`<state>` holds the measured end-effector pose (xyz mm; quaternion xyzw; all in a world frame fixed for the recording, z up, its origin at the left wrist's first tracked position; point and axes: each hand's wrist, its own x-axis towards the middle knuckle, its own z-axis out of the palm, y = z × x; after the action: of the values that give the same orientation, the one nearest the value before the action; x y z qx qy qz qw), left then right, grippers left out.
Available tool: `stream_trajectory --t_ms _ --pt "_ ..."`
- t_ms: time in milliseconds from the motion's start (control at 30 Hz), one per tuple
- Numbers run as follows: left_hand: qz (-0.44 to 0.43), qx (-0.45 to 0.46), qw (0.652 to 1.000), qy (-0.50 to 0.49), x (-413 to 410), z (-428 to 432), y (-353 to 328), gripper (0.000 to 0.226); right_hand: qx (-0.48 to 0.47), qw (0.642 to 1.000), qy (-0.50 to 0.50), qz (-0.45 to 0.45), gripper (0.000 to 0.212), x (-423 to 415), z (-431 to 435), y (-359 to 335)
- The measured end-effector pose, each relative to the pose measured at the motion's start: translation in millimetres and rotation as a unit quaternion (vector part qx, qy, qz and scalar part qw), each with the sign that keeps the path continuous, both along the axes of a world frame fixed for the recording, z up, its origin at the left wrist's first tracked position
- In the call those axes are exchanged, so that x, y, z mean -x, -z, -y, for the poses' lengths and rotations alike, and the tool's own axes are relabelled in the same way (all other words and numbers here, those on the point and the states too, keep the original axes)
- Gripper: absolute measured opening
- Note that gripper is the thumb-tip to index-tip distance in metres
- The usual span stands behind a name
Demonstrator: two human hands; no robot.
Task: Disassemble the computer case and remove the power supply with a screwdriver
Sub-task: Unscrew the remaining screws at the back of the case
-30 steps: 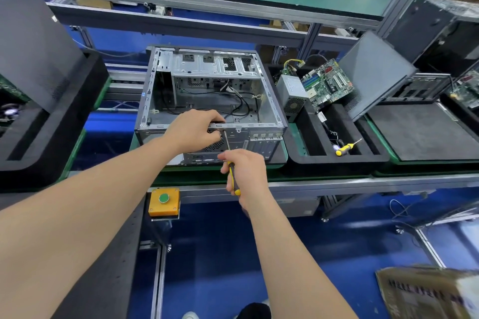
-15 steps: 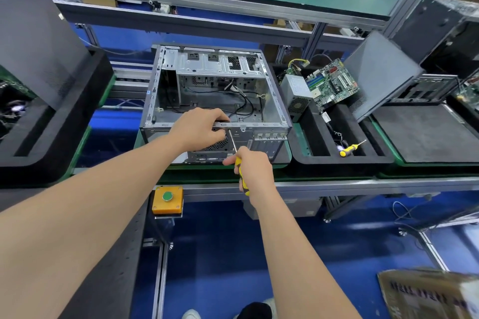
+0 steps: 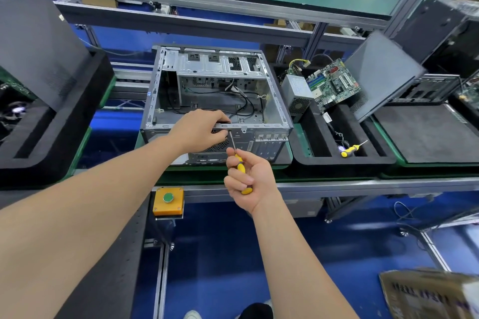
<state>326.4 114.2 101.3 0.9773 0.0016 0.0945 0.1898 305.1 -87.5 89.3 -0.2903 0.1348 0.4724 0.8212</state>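
My left hand curled over the near top rail of the open computer case, gripping it there at the near edge of the bench. My right hand wrapped the yellow handle of the screwdriver, tip on the back panel just beside my left fingers. The power supply lay in the foam tray right of the case, against a motherboard.

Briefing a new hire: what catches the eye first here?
The open computer case at centre, nearly empty but for black cables, stands out first. The left hand grips its near rim while the right hand holds a yellow-handled screwdriver against it. To its right, a grey power supply and green motherboard sit in a black foam tray.
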Motion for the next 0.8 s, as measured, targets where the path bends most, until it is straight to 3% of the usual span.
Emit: stream_trajectory --t_ms 67,100,133,167,233,267,300,333,433,500,567,667,733,800 --pt "0.003 -0.004 1.000 0.006 -0.7 -0.8 1.1 0.037 0.163 0.977 -0.007 0.135 0.025 0.2 -1.3 -4.2" --pt "0.006 -0.005 1.000 0.007 -1.3 -1.2 1.8 0.037 0.261 0.939 -0.010 0.221 0.024 0.9 -1.9 -5.4" --pt "0.008 -0.005 1.000 0.008 -1.7 -1.6 2.5 0.036 0.365 0.873 -0.012 0.322 0.023 2.7 -2.9 -6.7" --pt "0.009 -0.005 1.000 0.007 -2.2 -1.6 3.2 0.036 0.471 0.772 -0.016 0.427 0.023 5.5 -4.6 -7.5" --pt "0.009 -0.007 1.000 0.008 -2.8 -1.3 3.8 0.036 0.638 0.523 -0.035 0.564 0.025 13.5 -10.3 -8.1" --pt "0.007 -0.007 1.000 0.009 -2.8 -1.3 3.6 0.035 0.682 0.445 -0.031 0.580 0.025 16.9 -14.2 -9.0" --pt "0.005 -0.007 1.000 0.010 -2.8 -1.3 3.4 0.036 0.696 0.419 -0.017 0.583 0.025 19.0 -17.0 -9.9" --pt "0.004 -0.007 1.000 0.012 -2.6 -1.7 3.2 0.036 0.695 0.427 -0.006 0.579 0.026 19.2 -18.6 -7.9" --pt "0.004 -0.013 1.000 0.018 -1.8 -2.5 2.9 0.035 0.646 0.522 0.013 0.557 0.035 14.5 -14.7 -1.9" --pt "0.003 -0.015 1.000 0.023 -1.5 -2.3 1.9 0.034 0.593 0.630 0.008 0.502 0.034 7.2 -11.4 -6.9" --pt "0.003 -0.017 0.999 0.028 -0.6 -2.1 1.1 0.032 0.522 0.757 -0.026 0.393 0.030 -1.6 -8.7 -13.6" --pt "0.006 -0.034 0.999 0.042 1.0 -1.9 1.5 0.031 0.321 0.912 -0.060 0.250 0.027 -11.4 3.2 -16.1" --pt "0.015 -0.054 0.997 0.046 1.9 -1.1 3.3 0.032 0.193 0.961 -0.060 0.189 0.027 -10.8 9.9 -13.9" --pt "0.025 -0.073 0.996 0.042 2.7 0.9 5.1 0.034 0.107 0.985 -0.063 0.123 0.028 -7.7 11.2 -9.9"
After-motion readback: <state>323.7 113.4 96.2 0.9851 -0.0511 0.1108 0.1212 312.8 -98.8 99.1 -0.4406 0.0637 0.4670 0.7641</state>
